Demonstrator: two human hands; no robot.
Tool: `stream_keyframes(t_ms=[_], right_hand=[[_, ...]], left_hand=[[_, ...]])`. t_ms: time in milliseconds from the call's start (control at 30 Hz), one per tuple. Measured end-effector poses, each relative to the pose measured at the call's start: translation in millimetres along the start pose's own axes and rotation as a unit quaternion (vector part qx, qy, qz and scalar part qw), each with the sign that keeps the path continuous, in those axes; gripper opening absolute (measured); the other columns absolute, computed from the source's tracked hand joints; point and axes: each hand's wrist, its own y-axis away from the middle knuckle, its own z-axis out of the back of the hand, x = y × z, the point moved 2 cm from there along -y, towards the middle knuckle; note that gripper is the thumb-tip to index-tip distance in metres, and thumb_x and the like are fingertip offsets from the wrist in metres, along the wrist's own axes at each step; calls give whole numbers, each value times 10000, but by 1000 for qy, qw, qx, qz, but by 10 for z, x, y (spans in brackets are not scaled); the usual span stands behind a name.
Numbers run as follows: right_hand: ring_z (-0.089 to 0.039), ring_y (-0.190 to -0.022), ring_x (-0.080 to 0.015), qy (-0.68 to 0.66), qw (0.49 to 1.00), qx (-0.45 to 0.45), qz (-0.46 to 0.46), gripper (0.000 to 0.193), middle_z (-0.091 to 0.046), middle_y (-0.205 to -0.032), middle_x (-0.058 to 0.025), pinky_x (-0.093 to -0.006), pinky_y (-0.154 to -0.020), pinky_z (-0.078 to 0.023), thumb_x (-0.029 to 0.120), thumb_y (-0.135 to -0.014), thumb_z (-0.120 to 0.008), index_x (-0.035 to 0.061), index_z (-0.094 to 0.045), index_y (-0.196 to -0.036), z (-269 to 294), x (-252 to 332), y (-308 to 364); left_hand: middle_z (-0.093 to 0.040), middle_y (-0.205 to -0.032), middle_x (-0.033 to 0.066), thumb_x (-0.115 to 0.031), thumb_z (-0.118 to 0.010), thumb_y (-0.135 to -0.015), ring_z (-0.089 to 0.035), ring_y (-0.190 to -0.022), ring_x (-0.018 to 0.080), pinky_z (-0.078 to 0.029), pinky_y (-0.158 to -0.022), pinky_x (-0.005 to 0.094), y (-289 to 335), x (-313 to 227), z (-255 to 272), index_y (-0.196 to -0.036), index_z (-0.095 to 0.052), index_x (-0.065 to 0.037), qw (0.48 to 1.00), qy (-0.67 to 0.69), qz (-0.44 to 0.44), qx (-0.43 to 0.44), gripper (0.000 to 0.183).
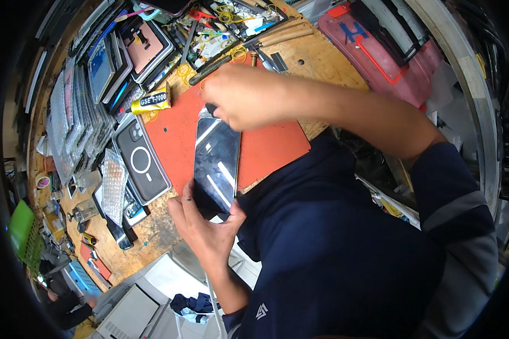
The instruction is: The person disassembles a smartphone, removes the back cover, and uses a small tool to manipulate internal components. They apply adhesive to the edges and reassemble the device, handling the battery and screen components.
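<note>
Head view. A flat black glossy smartphone (216, 161) lies on an orange-red rectangular rubber work mat (268, 150), which rests on a worn wooden workbench (316, 56). The phone sits near the middle of the mat, its long axis running away from the person, its near end overhanging the mat's near edge.

The left hand (201, 223) grips the phone's near end, thumb on one side and fingers curled against the other edge, holding it steady. The right hand (246, 96) is closed over the phone's far end around a small dark object; the fist hides that object, so its kind cannot be told. The right forearm crosses above the mat's right half and covers part of the bench behind it.

Just left of the phone, partly on the mat's left edge, lies a dark phone case with a white ring mark (142, 164). A yellow-and-black glue tube (151, 101) lies at the mat's far left corner. A strip of clear bubble wrap (114, 186) lies beside the case. Stacked flat phone parts and frames (104, 65) crowd the bench's left side. A clutter of hand tools and yellow rubber bands (226, 22) fills the far edge. A translucent red plastic box (379, 53) stands to the far right.
</note>
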Motion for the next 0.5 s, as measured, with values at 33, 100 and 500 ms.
stream_keyframes(t_ms=[33, 100, 500], right_hand=[[-753, -758, -391, -34, 996, 75, -39, 159, -721, -782, -257, -486, -677, -595, 77, -787, -684, -70, -702, -728, 56, -120, -106], [-646, -677, -411, -91, 991, 40, -93, 257, -629, -685, -216, -474, -641, -489, 138, -892, -738, -45, -607, -768, 153, -211, -76], [-671, -1122, -365, -38, 996, -66, -45, 636, -683, -1213, -199, -475, -947, -546, 241, -889, -817, -9, -573, -1421, 170, 97, 650]], left_hand=[[-491, -1010, 150, -229, -876, -606, -577, -917, 345, -505, -817, 442, -9, 12, -12, -1320, -616, 34, 1000, -3, -11, -13, 804], [-485, -1002, 150, -243, -874, -608, -568, -906, 343, -496, -801, 443, 27, 21, 0, -1335, -615, 33, 1000, -14, -22, -17, 819], [-475, -1015, 153, -261, -872, -668, -560, -926, 343, -491, -827, 437, 37, 5, 19, -1379, -614, 30, 1000, -21, -14, 7, 810]])
